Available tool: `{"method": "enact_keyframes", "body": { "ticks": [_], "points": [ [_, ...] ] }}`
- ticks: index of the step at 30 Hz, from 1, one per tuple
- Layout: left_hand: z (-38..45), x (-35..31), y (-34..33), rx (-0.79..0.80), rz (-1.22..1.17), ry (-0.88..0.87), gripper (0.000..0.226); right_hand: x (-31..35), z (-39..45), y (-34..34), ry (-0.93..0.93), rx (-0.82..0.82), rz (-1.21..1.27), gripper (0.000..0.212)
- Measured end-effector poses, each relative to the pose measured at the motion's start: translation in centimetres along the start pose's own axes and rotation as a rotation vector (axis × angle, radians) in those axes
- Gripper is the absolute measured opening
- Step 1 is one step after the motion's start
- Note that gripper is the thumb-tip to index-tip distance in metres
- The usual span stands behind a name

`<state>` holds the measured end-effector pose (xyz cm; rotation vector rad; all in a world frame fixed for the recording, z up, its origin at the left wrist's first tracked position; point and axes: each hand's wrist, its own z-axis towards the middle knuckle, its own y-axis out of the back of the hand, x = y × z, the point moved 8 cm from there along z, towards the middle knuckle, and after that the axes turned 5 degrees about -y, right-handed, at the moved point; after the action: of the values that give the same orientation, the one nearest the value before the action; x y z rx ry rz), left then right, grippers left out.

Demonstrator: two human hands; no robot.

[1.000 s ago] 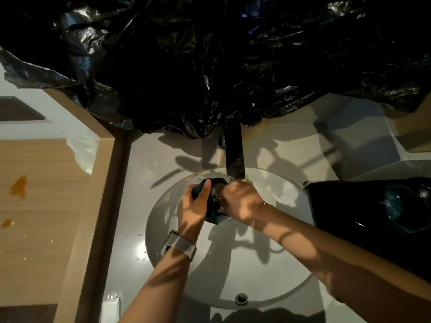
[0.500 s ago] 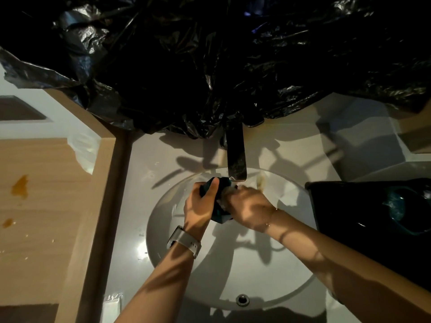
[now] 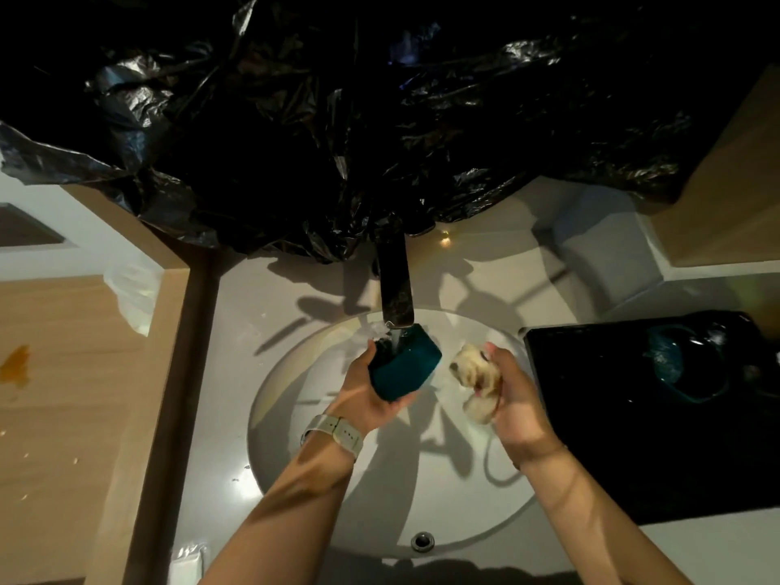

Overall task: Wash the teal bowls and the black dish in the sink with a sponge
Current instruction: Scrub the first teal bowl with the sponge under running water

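My left hand [image 3: 365, 396] grips a small teal bowl [image 3: 407, 369], tilted under the water running from the dark faucet [image 3: 396, 289] over the white round sink [image 3: 380, 500]. Just to its right, my right hand [image 3: 513, 405] squeezes a pale, soapy sponge [image 3: 475, 375], held apart from the bowl. On the counter at the right lies the large black dish [image 3: 612, 415], and a second teal bowl [image 3: 671, 363] rests on it near its far edge.
Crumpled black plastic sheeting [image 3: 380, 120] hangs over the wall behind the faucet. A wooden surface [image 3: 63, 373] with an orange stain [image 3: 17, 365] lies to the left of the sink counter. The sink's overflow hole [image 3: 422, 541] is at the near rim.
My right hand has pulled the sponge out of the bowl and away to the right. My left hand keeps the bowl under the faucet, now turned so its teal outside shows.
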<state>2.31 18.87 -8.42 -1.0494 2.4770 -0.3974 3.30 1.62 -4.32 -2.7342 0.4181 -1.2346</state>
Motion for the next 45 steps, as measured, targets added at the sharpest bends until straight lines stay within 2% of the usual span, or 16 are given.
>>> {"method": "enact_keyframes", "body": {
  "ticks": [3, 10, 14, 16, 19, 21, 24, 26, 29, 30, 33, 35, 37, 40, 43, 45],
  "points": [
    [-0.8, 0.1, -0.5, -0.018, -0.015, 0.081, 0.035, -0.3, -0.7, 1.5, 0.001, -0.017, -0.018, 0.042],
    [0.0, -1.4, -2.0, 0.161, 0.066, -0.108, 0.045, 1.4, 0.7, -3.6, -0.025, 0.049, -0.480, 0.070],
    [0.3, -2.2, -1.5, 0.224, 0.167, -0.204, 0.050, 1.3, 2.3, -6.2, -0.055, 0.072, -0.419, 0.054],
    [0.1, -3.0, -0.8, 0.212, 0.247, -0.239, 0.047, 0.9, 2.9, -6.9, -0.065, 0.096, -0.440, 0.055],
    [0.4, -4.3, 0.4, 0.130, 0.553, -0.367, 0.042, 1.1, 3.9, -7.6, -0.068, 0.097, -0.473, 0.069],
    [-0.2, -6.6, 1.0, 0.104, 0.654, -0.618, 0.036, 0.8, 4.5, -7.7, -0.131, 0.116, -0.521, 0.057],
    [-2.9, -9.2, 0.6, 0.314, 1.022, -1.084, 0.044, 0.3, 5.2, -7.8, -0.225, 0.211, -0.526, 0.044],
    [-3.4, -8.9, 0.3, 0.408, 1.391, -1.204, 0.047, -0.4, 5.8, -7.6, -0.249, 0.256, -0.501, 0.044],
    [-2.9, -7.4, -1.0, 0.403, 1.869, -1.266, 0.057, -1.2, 6.0, -7.2, -0.298, 0.249, -0.410, 0.040],
    [-3.1, -7.1, -1.8, 0.406, 1.887, -1.273, 0.052, -1.1, 5.8, -7.3, -0.308, 0.265, -0.369, 0.039],
    [-3.5, -7.1, -2.7, 0.414, 1.684, -1.215, 0.035, -0.3, 4.6, -8.1, -0.292, 0.310, -0.324, 0.027],
    [-3.4, -7.0, -2.5, 0.407, 1.445, -1.073, 0.041, 0.1, 3.4, -8.2, -0.207, 0.181, -0.441, 0.039],
    [-2.8, -6.8, -2.0, 0.379, 1.179, -0.926, 0.045, 0.6, 2.2, -7.8, 0.062, 0.000, -0.470, 0.039],
    [-2.3, -6.8, -0.8, 0.303, 0.908, -0.785, 0.016, 1.1, -1.0, -8.1, 0.544, -0.008, -0.437, 0.018],
    [-2.5, -6.8, 0.3, 0.225, 0.842, -0.752, 0.035, 1.4, -1.6, -9.3, 0.691, 0.032, -0.568, 0.011],
    [-2.4, -6.3, 0.7, 0.174, 0.846, -0.730, 0.030, 1.6, -0.3, -10.6, 0.724, 0.025, -0.756, 0.029]
  ]
}}
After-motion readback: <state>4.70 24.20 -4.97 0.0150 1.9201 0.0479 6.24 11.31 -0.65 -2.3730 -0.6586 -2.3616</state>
